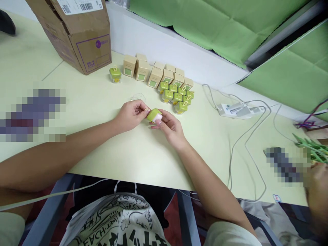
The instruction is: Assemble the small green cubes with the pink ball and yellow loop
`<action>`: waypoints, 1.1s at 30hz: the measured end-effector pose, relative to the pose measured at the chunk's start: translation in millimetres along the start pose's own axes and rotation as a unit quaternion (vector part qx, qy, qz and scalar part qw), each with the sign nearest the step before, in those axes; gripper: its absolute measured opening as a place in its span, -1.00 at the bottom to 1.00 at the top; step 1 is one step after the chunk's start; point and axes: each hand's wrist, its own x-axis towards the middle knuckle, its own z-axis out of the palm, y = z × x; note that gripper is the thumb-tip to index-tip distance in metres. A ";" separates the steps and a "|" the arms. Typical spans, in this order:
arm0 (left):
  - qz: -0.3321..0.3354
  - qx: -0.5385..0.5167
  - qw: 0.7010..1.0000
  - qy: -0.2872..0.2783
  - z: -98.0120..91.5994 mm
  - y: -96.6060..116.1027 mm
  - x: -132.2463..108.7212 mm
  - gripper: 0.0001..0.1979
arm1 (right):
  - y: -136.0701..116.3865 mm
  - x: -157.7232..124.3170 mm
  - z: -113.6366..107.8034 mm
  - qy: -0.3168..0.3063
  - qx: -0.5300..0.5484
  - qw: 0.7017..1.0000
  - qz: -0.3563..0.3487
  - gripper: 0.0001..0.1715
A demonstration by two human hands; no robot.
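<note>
Over the middle of the table, a small green-lidded container (154, 115) with a whitish lower part is held between my two hands, tilted on its side. My left hand (133, 114) is closed at its lid end, thumb and forefinger pinching what looks like its pale loop. The fingers and thumb of my right hand (171, 128) grip the whitish part. Just beyond, several similar green-lidded containers (177, 97) with loops stand grouped. One more green-lidded container (115, 74), with a clear bottom and a yellow mark, stands apart to the left.
Several small cardboard boxes (142, 70) line the wall. A large carton (89, 44) stands at the back left. On the right are a power strip (234, 111) and loose cables (247, 143). Another person's hand (319, 177) is at the far right, near green leaves (312, 148).
</note>
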 end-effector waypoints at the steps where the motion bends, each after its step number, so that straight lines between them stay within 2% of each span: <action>1: -0.002 -0.001 1.000 0.001 -0.4 -0.7 0.6 -0.68 | -0.2 -0.1 -0.8 -0.004 0.000 1.000 0.004 -0.30; 6: -0.011 -0.013 1.000 -0.006 -2.0 -3.8 3.5 -0.66 | -1.3 -0.5 -4.8 -0.017 -0.003 1.000 0.021 -0.35; 13: -0.031 -0.007 0.999 -0.037 -2.4 -1.5 2.0 -0.69 | -2.5 0.7 -5.3 0.013 0.023 0.998 0.049 -0.51; 19: -0.027 0.003 0.998 -0.059 2.7 1.0 -3.5 -0.73 | 7.6 2.2 -6.0 0.024 -0.016 0.999 0.044 -0.52; 22: -0.020 0.019 0.998 -0.055 3.5 1.3 -4.1 -0.76 | 9.1 2.3 -6.1 0.021 -0.002 0.998 0.052 -0.53; 26: -0.015 0.027 0.999 -0.028 1.5 0.2 -1.1 -0.77 | 4.3 1.2 -6.6 -0.004 0.059 0.997 0.046 -0.45; 28: -0.019 0.014 1.000 -0.019 0.7 -0.7 0.4 -0.77 | 2.4 0.5 -5.4 -0.015 0.043 0.999 0.029 -0.37; 31: -0.025 -0.011 0.999 -0.024 0.8 -1.4 1.3 -0.75 | 1.9 -0.3 -2.1 0.006 0.001 1.000 0.015 -0.22; 33: -0.024 -0.021 0.999 -0.028 0.7 -1.3 1.6 -0.74 | 1.2 -0.3 -1.5 0.011 0.006 1.000 0.020 -0.20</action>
